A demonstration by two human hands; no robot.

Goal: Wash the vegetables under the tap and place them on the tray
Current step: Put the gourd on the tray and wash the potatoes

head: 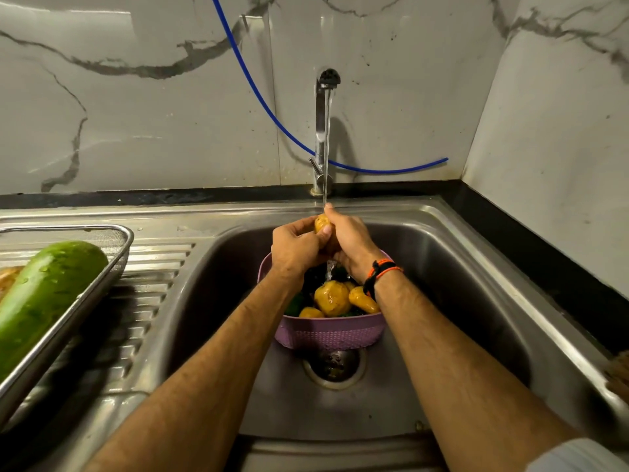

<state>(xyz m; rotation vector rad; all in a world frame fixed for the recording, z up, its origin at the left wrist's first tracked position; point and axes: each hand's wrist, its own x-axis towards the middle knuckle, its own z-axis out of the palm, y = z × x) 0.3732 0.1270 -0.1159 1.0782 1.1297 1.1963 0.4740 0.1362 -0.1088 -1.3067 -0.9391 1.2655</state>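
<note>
— So why is the purple basket (328, 332) parked right over the drain (333, 367)?

— Likely so the runoff falls straight through its holes and away. The unwashed potatoes (333, 298) and some dark greens sit in it, directly below the work.

— And the hands?

— Both are cupped round one potato (321, 223) held above the basket. The left hand (294, 250) curls round it with the thumb pressing its side; the right hand (350, 245) wraps it from the other side, seemingly to rub the skin.

— Under the tap (323, 131)?

— Yes, the stream lands on the right hand's fingers.

— Where do the clean ones go?

— On the metal tray (112, 267) to the left on the draining board, where a wet green gourd (44, 298) already lies.
</note>
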